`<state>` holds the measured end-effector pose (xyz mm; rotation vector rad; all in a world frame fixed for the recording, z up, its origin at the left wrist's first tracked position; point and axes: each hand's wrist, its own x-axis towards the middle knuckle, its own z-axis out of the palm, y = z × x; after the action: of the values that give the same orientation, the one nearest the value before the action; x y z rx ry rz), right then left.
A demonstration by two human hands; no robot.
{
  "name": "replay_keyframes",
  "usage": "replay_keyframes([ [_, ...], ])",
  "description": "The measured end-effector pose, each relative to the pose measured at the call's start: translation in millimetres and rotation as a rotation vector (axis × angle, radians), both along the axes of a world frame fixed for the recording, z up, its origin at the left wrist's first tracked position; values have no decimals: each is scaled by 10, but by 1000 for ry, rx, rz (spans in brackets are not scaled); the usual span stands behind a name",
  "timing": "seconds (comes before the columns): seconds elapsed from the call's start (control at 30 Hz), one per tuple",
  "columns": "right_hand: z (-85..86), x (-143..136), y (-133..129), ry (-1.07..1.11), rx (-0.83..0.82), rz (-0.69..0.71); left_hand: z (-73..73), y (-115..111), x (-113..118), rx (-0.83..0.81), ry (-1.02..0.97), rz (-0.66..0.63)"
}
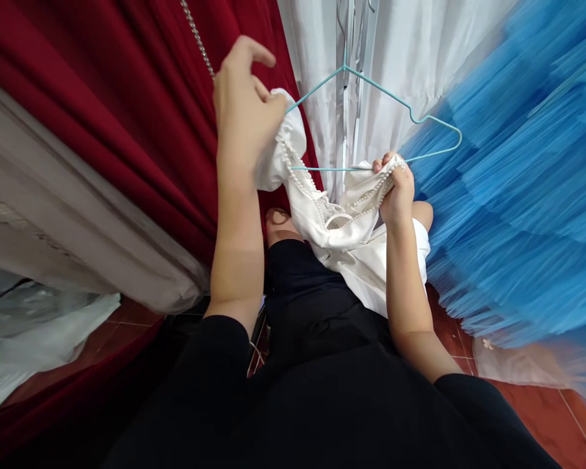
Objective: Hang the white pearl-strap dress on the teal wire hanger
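A light-blue wire hanger (378, 85) hangs by its hook from a metal rack. A white dress (322, 225) with pearl trim has its left shoulder part around the hanger's left end. My left hand (247, 104) is raised beside that end, fingers curved, with the thumb side near the puffy white sleeve; whether it grips any cloth is unclear. My right hand (398, 192) is closed on the dress's other shoulder part, just below the hanger's lower bar. The hanger's right end sticks out bare. The dress's lower part hangs over my lap.
Dark red cloth (141, 124) hangs at the left, with pale cloth (92, 189) beside it. White cloth (420, 52) hangs behind the metal rack (351, 85). Blue ruffled tulle (527, 182) fills the right. Red floor tiles (532, 404) show below.
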<state>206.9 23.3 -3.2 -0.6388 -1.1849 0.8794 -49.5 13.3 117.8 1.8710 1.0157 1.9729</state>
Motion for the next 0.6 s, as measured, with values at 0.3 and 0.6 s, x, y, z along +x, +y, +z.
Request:
replay_keyframes([
  [0.3, -13, -15, 43, 136, 29, 146, -949, -426, 636, -557, 183, -328],
  [0.6, 26, -92, 14, 39, 18, 29, -1158, -184, 1048, -280, -1044, -687],
])
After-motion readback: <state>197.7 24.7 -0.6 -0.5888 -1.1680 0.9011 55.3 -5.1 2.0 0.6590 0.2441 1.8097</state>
